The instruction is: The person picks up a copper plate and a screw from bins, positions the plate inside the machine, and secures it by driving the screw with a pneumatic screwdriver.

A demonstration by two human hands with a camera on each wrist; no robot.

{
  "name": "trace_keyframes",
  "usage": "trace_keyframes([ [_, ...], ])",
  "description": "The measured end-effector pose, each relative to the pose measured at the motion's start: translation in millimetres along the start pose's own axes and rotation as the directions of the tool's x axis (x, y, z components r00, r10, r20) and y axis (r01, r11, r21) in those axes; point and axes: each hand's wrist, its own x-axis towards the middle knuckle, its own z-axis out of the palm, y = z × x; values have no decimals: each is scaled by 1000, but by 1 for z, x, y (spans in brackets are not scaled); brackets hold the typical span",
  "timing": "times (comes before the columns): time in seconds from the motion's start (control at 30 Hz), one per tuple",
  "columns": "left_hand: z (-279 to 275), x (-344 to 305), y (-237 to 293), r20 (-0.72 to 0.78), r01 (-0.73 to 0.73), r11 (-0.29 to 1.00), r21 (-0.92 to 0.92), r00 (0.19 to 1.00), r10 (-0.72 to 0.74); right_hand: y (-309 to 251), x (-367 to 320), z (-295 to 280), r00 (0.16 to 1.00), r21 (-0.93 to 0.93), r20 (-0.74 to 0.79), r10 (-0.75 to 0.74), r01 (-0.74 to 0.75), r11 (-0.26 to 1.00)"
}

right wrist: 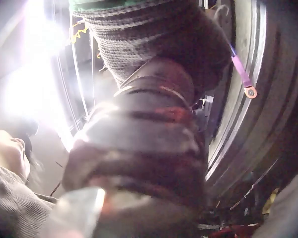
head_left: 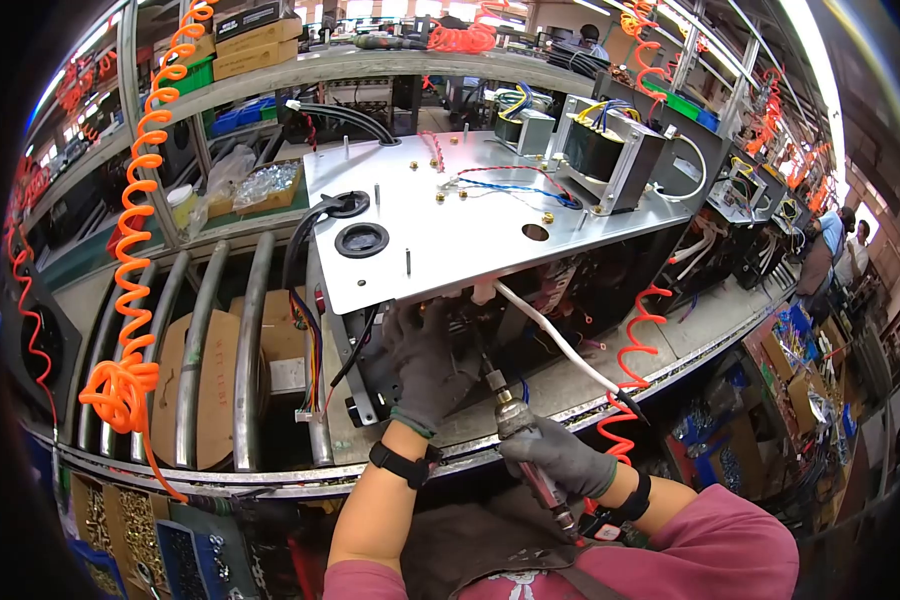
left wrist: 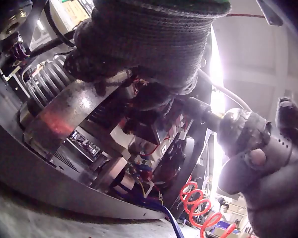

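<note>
A machine with a silver top plate (head_left: 450,235) and an open, dark side stands before me. My right hand (head_left: 575,460), in a grey glove, grips a pneumatic screwdriver (head_left: 518,420), whose front end points into that side. The gloved left hand (head_left: 425,365) reaches in under the plate's edge, close to the tool's tip. From the left wrist, the left hand's glove (left wrist: 144,44) lies over the tool's shaft beside a curved metal part (left wrist: 64,116); its fingertips are hidden, and I cannot tell what they hold. The screwdriver body (right wrist: 144,134) fills the right wrist view.
A white cable (head_left: 560,335) hangs out of the machine's side. Orange coiled air hoses (head_left: 135,230) dangle at left and right. Metal rollers (head_left: 200,350) lie left of the machine, and transformers (head_left: 605,150) stand on its plate. Boxes of screws (head_left: 120,520) sit at lower left.
</note>
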Motion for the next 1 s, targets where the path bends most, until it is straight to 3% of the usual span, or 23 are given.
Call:
trace_keyframes([
  [0.6, -3, 1, 6, -51, -5, 1000, -2, 999, 5, 1, 1, -4, 999, -57, 28, -24, 26, 998],
  [0.7, -2, 1, 6, -58, -2, 999, -40, 998, -1, 4, 2, -3, 999, -61, -24, -34, 33, 998],
  [0.77, -2, 1, 5, -94, -23, 999, -24, 995, 21, 10, 8, -6, 996, -60, -11, -92, 91, 994],
  [1.0, -1, 1, 4, -91, -32, 999, -22, 995, 30, 7, 5, -5, 998, -89, -18, -61, 59, 994],
])
